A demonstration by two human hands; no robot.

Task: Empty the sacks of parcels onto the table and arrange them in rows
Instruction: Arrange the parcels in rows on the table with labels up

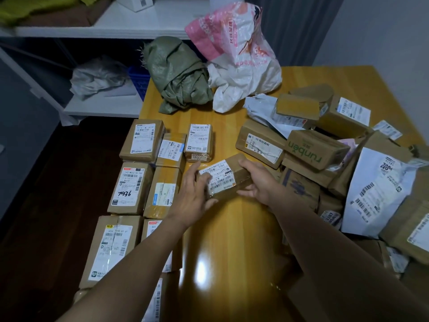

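Holding the small brown box (224, 180) between them, the left hand (193, 194) and right hand (258, 182) curl round its ends. It looks light, stiff and tape-slippery; short ends grip best.

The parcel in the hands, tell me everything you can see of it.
The parcel is a small brown cardboard box under glossy tape, with a white barcode label on its top face. It is held askew over the yellow wooden table, between the neat rows and the loose pile. The left hand grips its left end, the right hand its right end.
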